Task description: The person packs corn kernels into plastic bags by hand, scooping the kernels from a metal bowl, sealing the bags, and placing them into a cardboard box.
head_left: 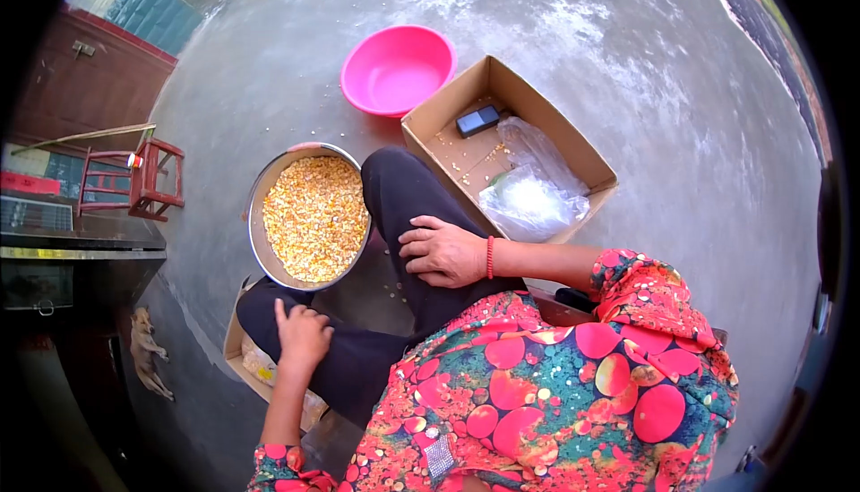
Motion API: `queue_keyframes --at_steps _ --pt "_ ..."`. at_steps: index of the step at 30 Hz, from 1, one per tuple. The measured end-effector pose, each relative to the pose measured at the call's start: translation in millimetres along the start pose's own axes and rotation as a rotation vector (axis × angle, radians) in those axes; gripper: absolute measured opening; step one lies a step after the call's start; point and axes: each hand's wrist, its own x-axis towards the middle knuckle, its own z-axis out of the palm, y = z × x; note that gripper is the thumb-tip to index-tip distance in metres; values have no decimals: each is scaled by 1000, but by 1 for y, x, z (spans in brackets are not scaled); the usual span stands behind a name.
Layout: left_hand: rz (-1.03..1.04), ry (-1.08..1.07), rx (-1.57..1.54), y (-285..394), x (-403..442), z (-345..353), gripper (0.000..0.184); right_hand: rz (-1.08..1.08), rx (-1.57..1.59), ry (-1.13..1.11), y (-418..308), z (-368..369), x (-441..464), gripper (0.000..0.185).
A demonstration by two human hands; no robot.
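My left hand (305, 335) rests on my left knee, its index finger stretched out and nothing in it. On my right thigh lies my right hand (443, 252), fingers loosely spread and holding nothing; a red bracelet (490, 257) circles its wrist. A round metal basin (260, 239) stands beyond my knees, filled with yellow and whitish corn kernels (315, 219). Beside my right leg is a cardboard box (421, 125) with clear plastic bags (537, 192), a dark handheld device (477, 121) and scattered kernels inside.
A pink basin (399, 71) stands on the concrete floor (627, 62), touching or close to the box. Another cardboard box (235, 340) is partly hidden under my left leg. At left are a red wooden chair (148, 179) and a dog (148, 353) lying down.
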Motion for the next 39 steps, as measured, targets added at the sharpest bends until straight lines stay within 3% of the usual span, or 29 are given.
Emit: queue_keyframes --at_steps 2,5,9,13,16,20,22,23,25,28,32,35,37,38,39 --pt "-102 278 -39 -30 5 -5 28 31 4 33 1 -1 -2 15" --pt "-457 331 -146 -59 9 -15 38 66 -25 93 1 -2 -4 16" --pt "-528 424 -403 -81 17 3 32 117 -40 166 9 -6 -1 17" --pt "-543 531 -337 -66 16 4 26 245 -69 245 41 -9 -9 44" --pt "-525 608 -282 -61 16 8 23 550 -127 394 93 5 -36 47" --pt "-523 632 -231 -52 21 3 22 989 -566 39 150 35 -120 52" --pt "-536 626 -218 -53 23 4 22 1256 -465 -289 156 30 -153 44" --pt "-535 620 -206 -53 23 5 22 1295 -377 -289 170 36 -178 26" --pt "-548 613 -202 -53 23 6 22 1353 -276 -89 170 18 -196 14" --pt "-554 608 -207 -51 25 4 21 1332 -64 163 195 -12 -216 14" --pt "-552 619 -216 -54 25 6 21 1185 909 693 190 -60 -198 16" --pt "-554 630 -207 -54 23 7 21 1195 678 560 197 -68 -200 15" --pt "-552 627 -214 -55 22 7 21 1280 -86 217 191 -80 -190 14" --pt "-550 628 -222 -55 22 6 21 1277 -86 216 190 -87 -181 14" --pt "-551 629 -222 -55 22 7 21 1266 160 378 188 -93 -171 14"
